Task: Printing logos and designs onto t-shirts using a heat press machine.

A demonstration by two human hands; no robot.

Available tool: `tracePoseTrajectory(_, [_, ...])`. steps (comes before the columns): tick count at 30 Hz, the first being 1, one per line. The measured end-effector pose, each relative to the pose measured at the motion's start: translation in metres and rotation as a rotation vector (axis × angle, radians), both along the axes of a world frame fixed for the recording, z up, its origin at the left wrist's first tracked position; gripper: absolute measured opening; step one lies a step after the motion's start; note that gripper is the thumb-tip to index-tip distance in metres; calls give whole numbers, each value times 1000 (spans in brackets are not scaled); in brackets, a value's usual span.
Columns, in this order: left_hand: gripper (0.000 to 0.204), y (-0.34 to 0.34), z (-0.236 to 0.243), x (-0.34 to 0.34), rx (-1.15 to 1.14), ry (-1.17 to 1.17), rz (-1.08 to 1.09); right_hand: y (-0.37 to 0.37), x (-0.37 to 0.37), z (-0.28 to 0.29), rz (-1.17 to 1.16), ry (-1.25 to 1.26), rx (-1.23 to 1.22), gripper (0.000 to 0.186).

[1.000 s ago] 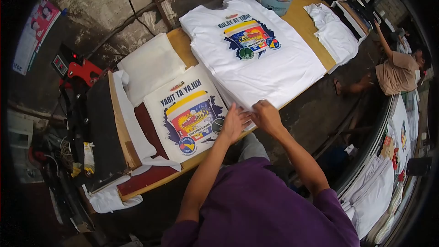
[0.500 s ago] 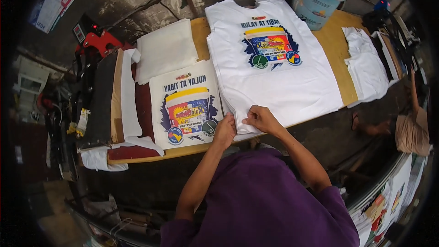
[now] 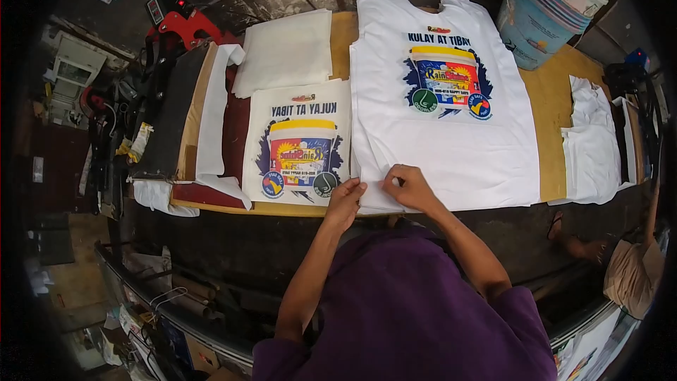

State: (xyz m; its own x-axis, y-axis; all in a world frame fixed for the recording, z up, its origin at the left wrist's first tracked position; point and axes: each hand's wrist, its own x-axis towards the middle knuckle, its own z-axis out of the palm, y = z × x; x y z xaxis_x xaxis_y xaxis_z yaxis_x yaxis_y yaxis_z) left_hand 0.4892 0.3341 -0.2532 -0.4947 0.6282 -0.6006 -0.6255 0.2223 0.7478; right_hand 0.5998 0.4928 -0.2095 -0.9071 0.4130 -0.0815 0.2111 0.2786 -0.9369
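A pile of white sleeveless shirt pieces (image 3: 451, 162) lies flat on the table, its top piece bearing a colourful print of a paint bucket. My left hand (image 3: 344, 204) is closed on the near left corner of the top shirt piece, thumb uppermost. Just right of it, my right hand (image 3: 411, 188) rests over the near edge of the cloth with fingers curled in a pinch; what lies between its fingertips is hidden. Left of the pile is a printed transfer sheet (image 3: 296, 109) with the same design mirrored, its near right corner close to my left hand.
Blank pale sheets (image 3: 282, 56) are stacked behind the transfer sheet. At left stands a heat press (image 3: 176, 113) with a red handle. Nested buckets (image 3: 543, 21) sit at the back right. White cloth (image 3: 589, 148) lies at the right, near another person's leg (image 3: 585, 247).
The view has shifted, so the table sits differently in the picture. Both hands stay at the near left corner of the shirt pile, with little change in their pose.
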Motion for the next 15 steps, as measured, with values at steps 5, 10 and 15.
tracePoseTrajectory(5, [25, 4, 1, -5, 176, -275, 137, -5, 0, -16, 51, -3, 52, 19])
tracePoseTrajectory(10, [23, 9, 13, -5, 165, -127, -3, 1, 4, -11, 94, 13, 46, 12])
tracePoseTrajectory(15, [21, 4, 6, -10, 180, -44, -61, 5, 10, -12, -17, 17, -64, 6])
